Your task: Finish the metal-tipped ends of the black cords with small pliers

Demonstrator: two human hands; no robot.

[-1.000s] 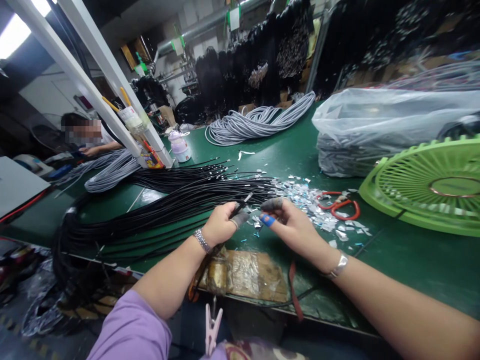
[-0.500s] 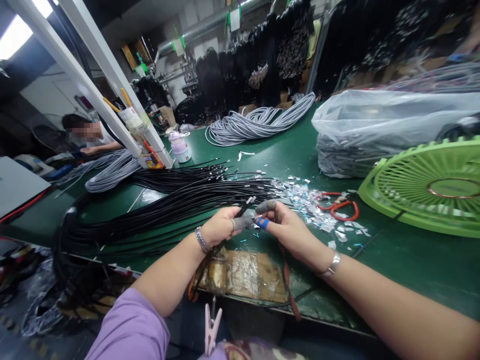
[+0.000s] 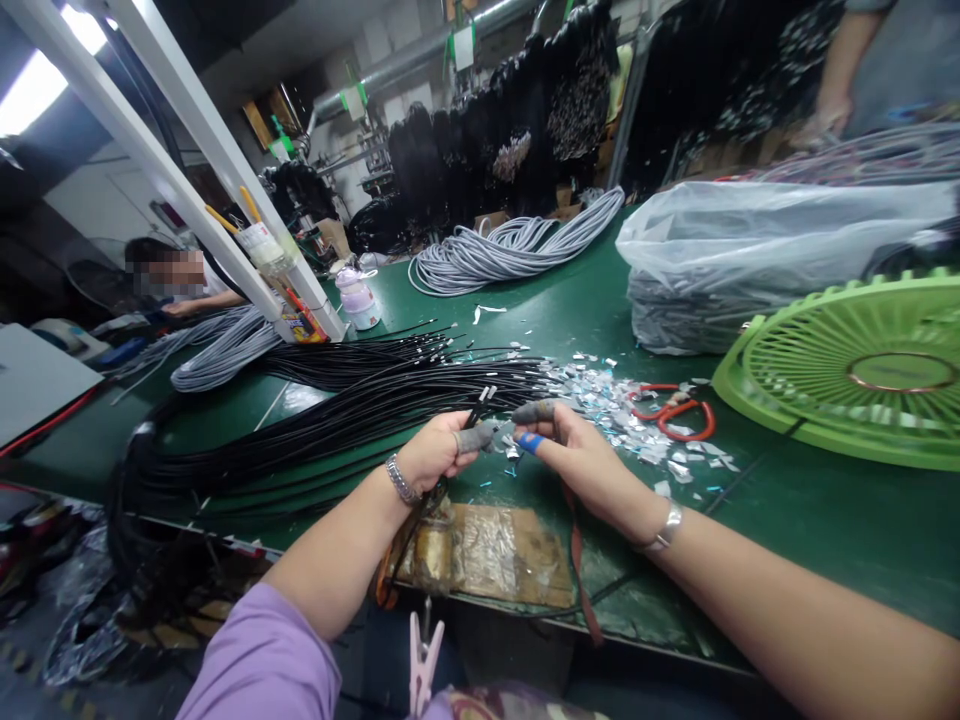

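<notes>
Black cables (image 3: 480, 404) with pale tips are gripped in my left hand (image 3: 437, 450), their ends sticking up past the fingers. A grey cover wraps its index finger. Close by on the right, my right hand (image 3: 574, 450) curls its fingers, with a grey-covered index finger and a blue-wrapped thumb near the cable ends. Whatever sits between those fingertips is too small to make out. Behind my hands a large bundle of black cables (image 3: 315, 430) lies across the green table (image 3: 555, 310). White and blue scraps (image 3: 611, 410) are strewn to the right.
Red-handled scissors (image 3: 686, 418) lie by the scraps, next to a green fan (image 3: 847, 375). Farther back are a plastic bag of grey cable (image 3: 697, 270) and a grey cable coil (image 3: 510, 250). A taped board (image 3: 495, 555) sits at the front edge. Two other people work beyond.
My left hand has shifted slightly left and down with the cables. My fingertips have drawn a little apart. Another person's arm has come into view at the upper right.
</notes>
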